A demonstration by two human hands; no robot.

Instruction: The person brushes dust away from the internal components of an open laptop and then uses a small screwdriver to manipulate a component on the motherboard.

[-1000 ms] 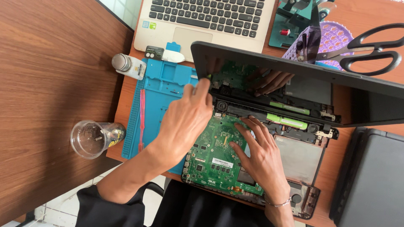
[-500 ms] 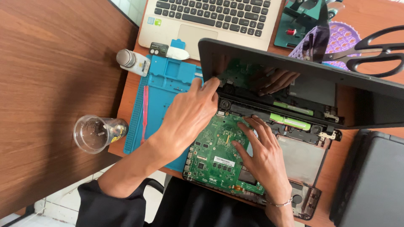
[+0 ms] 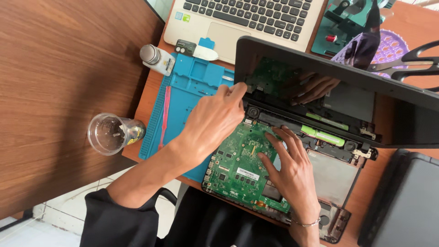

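Green board [image 3: 238, 160] lies bare in the opened laptop base [image 3: 334, 183], low and centre on the desk. The right hand [image 3: 292, 171] rests flat on it, fingers spread, gripping nothing. The left hand [image 3: 215, 121] reaches to the board's 12 o'clock edge by the hinge, fingertips pinched close together; whether they hold anything I cannot tell. The dark lid [image 3: 338, 87] stands tilted at 1 o'clock, mirroring the fingers. A blue mat [image 3: 192, 87] lies at 10 o'clock, a clear cup [image 3: 112, 133] at 9, a small bottle [image 3: 157, 58] at 11, and a silver laptop [image 3: 247, 20] at 12. Scissors [image 3: 411, 61] sit at 2 o'clock.
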